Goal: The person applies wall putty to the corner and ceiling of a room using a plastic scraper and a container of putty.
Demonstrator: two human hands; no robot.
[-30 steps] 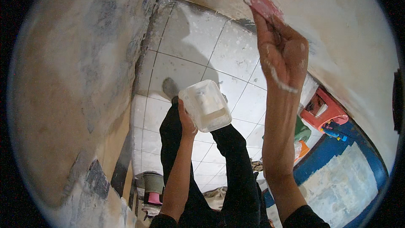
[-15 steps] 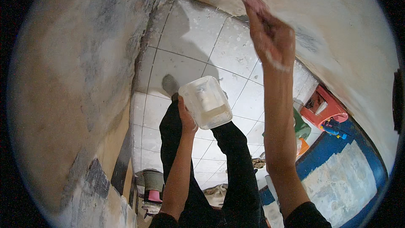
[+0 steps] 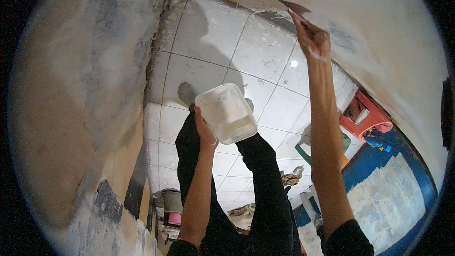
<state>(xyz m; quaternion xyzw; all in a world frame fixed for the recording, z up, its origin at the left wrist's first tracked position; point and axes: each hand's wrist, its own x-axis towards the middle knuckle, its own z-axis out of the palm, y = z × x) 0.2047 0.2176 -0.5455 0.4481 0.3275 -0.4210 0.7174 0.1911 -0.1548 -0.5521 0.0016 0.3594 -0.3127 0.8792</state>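
My left hand (image 3: 205, 130) grips the left side of a translucent white plastic tub (image 3: 212, 96), held above my knees. Its inner walls are smeared, and a pale paste (image 3: 240, 127) lies in the near part. Stretched out to the upper right, my right hand (image 3: 316, 41) is closed around a putty knife (image 3: 297, 7) with a thin, flared, dark reddish blade. The blade is at the far wall (image 3: 379, 33), which carries patchy pale filler and a grey mark; whether it touches cannot be made out. Its handle is mostly hidden by my fingers.
A rough, patchy wall (image 3: 71, 66) rises close on the left. White floor tiles (image 3: 260, 42) lie below, spotted with pale drips. Right of me stand a red plastic stool (image 3: 364, 114), a green item (image 3: 303, 150) and a blue panel with a pale patch (image 3: 386, 204). A grey bucket (image 3: 171, 200) stands lower left.
My right hand has moved slightly right and nearer, and the putty knife, blurred before, now shows clearly with its blade turned. The tub has shifted slightly left in my left hand.
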